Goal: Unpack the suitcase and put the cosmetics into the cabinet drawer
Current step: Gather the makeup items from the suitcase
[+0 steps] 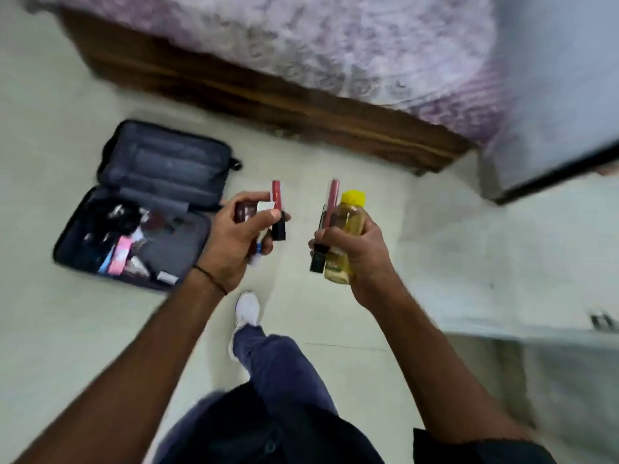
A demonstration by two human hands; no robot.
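Note:
An open dark suitcase (140,209) lies flat on the pale floor at the left, with several cosmetics (129,254) still in its lower half. My left hand (241,239) grips a red lip-gloss tube with a black cap (277,209) together with a dark compact and a white item. My right hand (355,252) grips a yellow-capped bottle of yellow liquid (345,226) and a second pink tube with a black cap (330,212). Both hands are raised over the floor, to the right of the suitcase. The frame is blurred by motion.
A bed with a pinkish cover (335,45) on a dark wooden frame (268,98) crosses the back. A white cabinet surface (502,262) with a metal handle (603,321) sits at the right. My leg and white shoe (248,309) are below the hands.

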